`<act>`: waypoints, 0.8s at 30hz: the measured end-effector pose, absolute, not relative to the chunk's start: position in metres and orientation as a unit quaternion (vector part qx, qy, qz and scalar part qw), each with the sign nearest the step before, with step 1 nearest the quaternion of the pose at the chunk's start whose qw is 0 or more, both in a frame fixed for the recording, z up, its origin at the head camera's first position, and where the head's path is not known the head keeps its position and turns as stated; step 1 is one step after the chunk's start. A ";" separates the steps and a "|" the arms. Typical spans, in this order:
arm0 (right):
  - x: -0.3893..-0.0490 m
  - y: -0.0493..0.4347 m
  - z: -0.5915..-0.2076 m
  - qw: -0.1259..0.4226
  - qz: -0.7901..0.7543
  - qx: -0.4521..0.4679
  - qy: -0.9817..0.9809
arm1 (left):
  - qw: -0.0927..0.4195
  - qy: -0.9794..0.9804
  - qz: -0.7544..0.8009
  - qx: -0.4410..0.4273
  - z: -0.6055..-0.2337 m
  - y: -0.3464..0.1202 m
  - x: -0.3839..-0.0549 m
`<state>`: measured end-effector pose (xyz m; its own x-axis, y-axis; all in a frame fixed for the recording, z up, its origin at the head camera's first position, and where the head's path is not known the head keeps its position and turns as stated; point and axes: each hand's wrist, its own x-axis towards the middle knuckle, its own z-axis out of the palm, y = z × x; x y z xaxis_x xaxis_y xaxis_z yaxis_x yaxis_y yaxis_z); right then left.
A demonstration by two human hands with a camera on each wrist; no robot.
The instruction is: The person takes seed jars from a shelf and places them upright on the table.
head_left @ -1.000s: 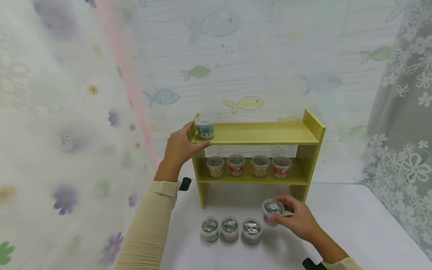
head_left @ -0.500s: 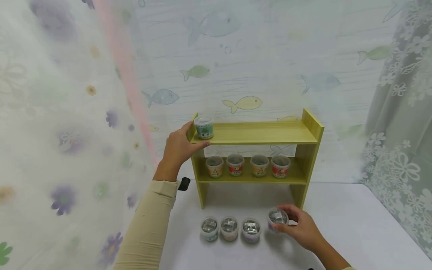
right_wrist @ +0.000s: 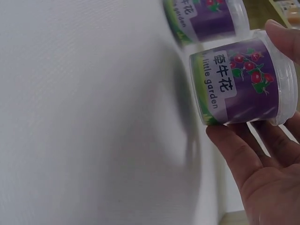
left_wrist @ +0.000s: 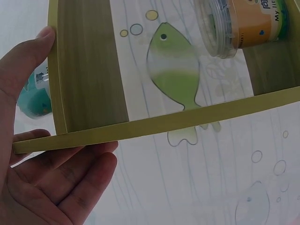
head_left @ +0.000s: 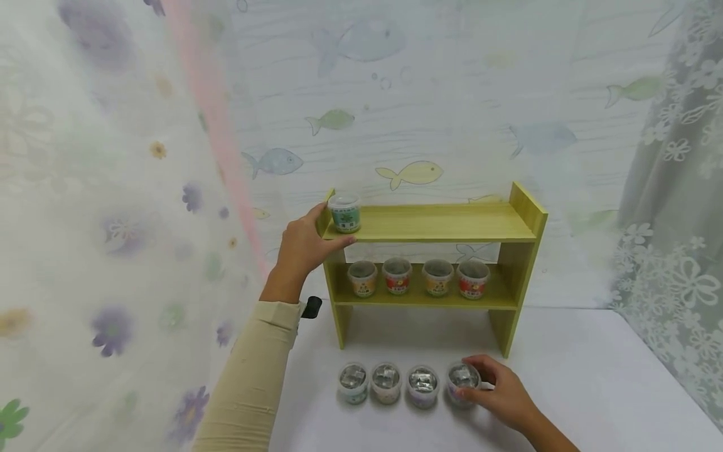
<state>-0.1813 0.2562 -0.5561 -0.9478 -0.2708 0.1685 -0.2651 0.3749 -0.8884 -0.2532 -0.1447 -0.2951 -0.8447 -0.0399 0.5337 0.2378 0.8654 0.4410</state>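
Note:
My left hand (head_left: 305,245) grips the upper left corner of a small yellow-green wooden shelf (head_left: 435,223). Its thumb lies on the top board's front edge, and the fingers (left_wrist: 89,178) go round the side panel. Just beside that hand, a clear tub with a green label (head_left: 346,218) stands on the top board. My right hand (head_left: 503,389) holds a small plastic tub (right_wrist: 241,84) with a purple flower label and a silvery top, between thumb and fingers. It is at the right end of a tabletop row, close to another purple-labelled tub (head_left: 423,388); whether its base touches the table I cannot tell.
Two more silver-topped tubs, a blue-labelled one (head_left: 353,384) and a pale one (head_left: 386,384), continue the row leftward. On the middle board stand several tubs with orange (head_left: 363,285) and red (head_left: 397,284) labels. A white cloth (head_left: 570,364) covers the table; a fish-print curtain (head_left: 429,94) hangs behind.
My right hand has brought the purple-labelled tub towards me and down, to the right end of the row. My left hand has kept its grip on the shelf corner.

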 end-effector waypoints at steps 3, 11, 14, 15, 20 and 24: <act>-0.181 0.257 -0.560 0.005 -0.534 -0.169 0.829 | 0.270 -0.927 -0.255 -0.053 -0.296 -0.144 -0.254; -0.181 0.258 -0.566 0.026 -0.519 -0.151 0.841 | 0.267 -0.928 -0.255 -0.049 -0.297 -0.141 -0.256; -0.183 0.257 -0.568 0.031 -0.520 -0.149 0.841 | 0.262 -0.929 -0.257 -0.048 -0.297 -0.141 -0.256; -0.183 0.257 -0.569 0.032 -0.522 -0.150 0.839 | 0.260 -0.929 -0.258 -0.047 -0.297 -0.141 -0.255; -0.186 0.256 -0.572 0.041 -0.535 -0.163 0.828 | 0.260 -0.930 -0.255 -0.041 -0.296 -0.142 -0.253; -0.188 0.257 -0.571 0.047 -0.538 -0.171 0.824 | 0.265 -0.931 -0.249 -0.038 -0.295 -0.143 -0.251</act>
